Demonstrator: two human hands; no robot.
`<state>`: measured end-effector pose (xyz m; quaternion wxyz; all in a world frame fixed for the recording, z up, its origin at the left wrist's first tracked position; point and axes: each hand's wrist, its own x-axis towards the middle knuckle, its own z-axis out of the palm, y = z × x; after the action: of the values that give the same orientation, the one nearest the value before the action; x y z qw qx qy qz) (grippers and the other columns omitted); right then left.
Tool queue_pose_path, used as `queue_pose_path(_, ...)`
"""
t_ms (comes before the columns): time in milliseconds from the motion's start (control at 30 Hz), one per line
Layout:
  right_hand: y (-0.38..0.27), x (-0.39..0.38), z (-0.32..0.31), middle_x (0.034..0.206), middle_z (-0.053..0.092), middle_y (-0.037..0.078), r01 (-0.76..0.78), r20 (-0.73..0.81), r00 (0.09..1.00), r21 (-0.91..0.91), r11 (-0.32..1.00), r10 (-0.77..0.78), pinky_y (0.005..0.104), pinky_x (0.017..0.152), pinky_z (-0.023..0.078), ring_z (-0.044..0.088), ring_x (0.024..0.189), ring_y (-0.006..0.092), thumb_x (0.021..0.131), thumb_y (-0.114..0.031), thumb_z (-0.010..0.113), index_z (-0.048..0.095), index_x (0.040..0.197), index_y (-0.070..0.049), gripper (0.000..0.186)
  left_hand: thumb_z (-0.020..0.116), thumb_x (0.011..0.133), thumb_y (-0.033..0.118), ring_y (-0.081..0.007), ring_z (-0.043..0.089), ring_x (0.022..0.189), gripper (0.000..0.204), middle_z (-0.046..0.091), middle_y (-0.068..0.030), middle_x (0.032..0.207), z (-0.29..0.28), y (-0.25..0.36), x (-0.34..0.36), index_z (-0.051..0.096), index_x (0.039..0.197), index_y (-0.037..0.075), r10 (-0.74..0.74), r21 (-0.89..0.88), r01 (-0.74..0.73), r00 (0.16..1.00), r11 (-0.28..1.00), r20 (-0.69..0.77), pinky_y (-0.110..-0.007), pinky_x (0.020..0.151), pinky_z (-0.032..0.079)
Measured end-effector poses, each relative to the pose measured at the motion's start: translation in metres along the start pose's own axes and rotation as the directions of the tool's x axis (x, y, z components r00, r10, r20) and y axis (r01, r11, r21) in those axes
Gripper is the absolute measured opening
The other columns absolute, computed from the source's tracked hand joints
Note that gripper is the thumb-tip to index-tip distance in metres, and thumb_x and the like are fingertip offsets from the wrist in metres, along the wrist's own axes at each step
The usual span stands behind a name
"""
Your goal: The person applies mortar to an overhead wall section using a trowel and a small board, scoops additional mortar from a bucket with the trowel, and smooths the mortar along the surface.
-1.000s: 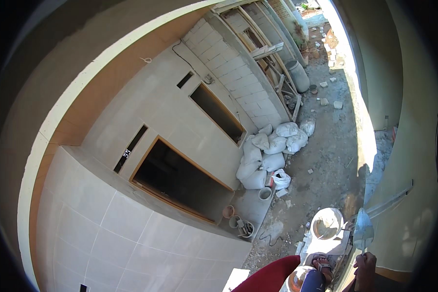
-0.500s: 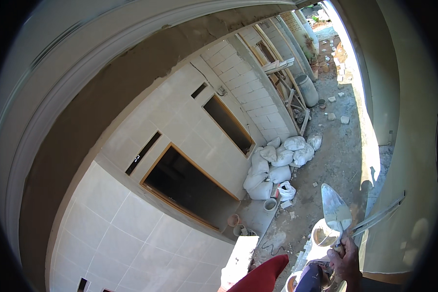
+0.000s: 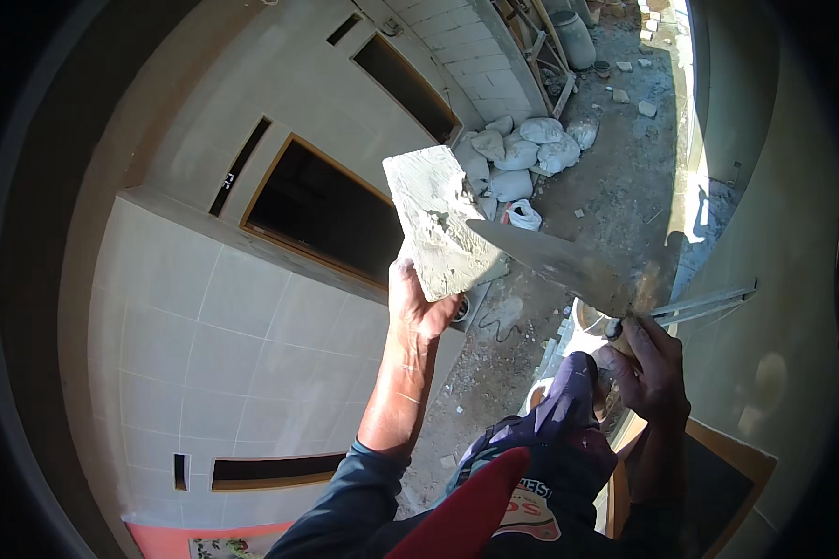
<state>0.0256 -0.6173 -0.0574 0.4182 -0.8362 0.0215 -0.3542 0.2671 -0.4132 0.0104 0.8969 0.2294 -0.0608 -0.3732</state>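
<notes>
My left hand (image 3: 422,303) comes up from below, its fingers wrapped round the lower end of a pale, mortar-smeared rectangular mortar board (image 3: 429,219). A few wet lumps show near the board's right side. My right hand (image 3: 651,368) is closed round the handle of a pointed trowel (image 3: 564,265). The trowel's blade reaches left, its tip overlapping the right edge of the board; whether they touch I cannot tell. Just under the trowel's handle end, a bucket (image 3: 587,319) with a pale rim shows in part.
Far below, white sacks (image 3: 513,182) are piled against the tiled wall (image 3: 205,345). A second bucket (image 3: 537,396) is by my leg. Metal bars (image 3: 704,303) stick out from the right wall. Broken blocks (image 3: 647,108) lie along the ground passage.
The view has tipped downward. My left hand and the mortar board have risen into the middle. The trowel has swung from pointing up to pointing left, toward the board.
</notes>
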Motion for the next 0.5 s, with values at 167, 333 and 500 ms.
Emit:
queue_pose_path(167,0.000,0.014,-0.010,0.093,0.065,0.015,0.155,0.036,0.988,-0.101,0.983,-0.152,0.0406,0.064,0.053,0.064,0.078,0.0318,0.075,-0.012,0.076,0.063,0.099,0.006,0.032,0.042,0.094,0.016,-0.0300,0.065,0.107,0.040,0.064,-0.0192,0.122,0.028,-0.005,0.000,0.055,0.127,-0.002,0.015,0.098,-0.012,0.999,0.995,-0.033,-0.044,0.093,0.054)
queue_pose_path(333,0.023,0.039,-0.022,0.096,0.065,0.013,0.281,-0.009,0.957,-0.214,0.936,-0.290,0.0377,0.062,0.052,0.061,0.075,0.0280,0.074,-0.008,0.076,0.065,0.104,0.005,0.035,0.044,0.098,0.020,-0.0288,0.068,0.099,0.039,0.067,-0.0185,0.115,0.034,-0.013,-0.015,0.056,0.126,-0.002,-0.023,0.135,0.012,0.997,0.991,0.079,-0.041,0.085,0.057)
queue_pose_path(500,0.038,0.069,-0.039,0.097,0.065,0.012,0.376,-0.081,0.907,-0.285,0.882,-0.413,0.0367,0.062,0.052,0.062,0.074,0.0267,0.073,-0.008,0.077,0.066,0.110,0.002,0.039,0.050,0.098,0.024,-0.0267,0.062,0.113,0.046,0.059,-0.0164,0.130,0.036,-0.014,-0.038,0.047,0.137,-0.001,0.292,0.952,-0.104,0.956,0.290,0.015,-0.041,0.097,0.051)
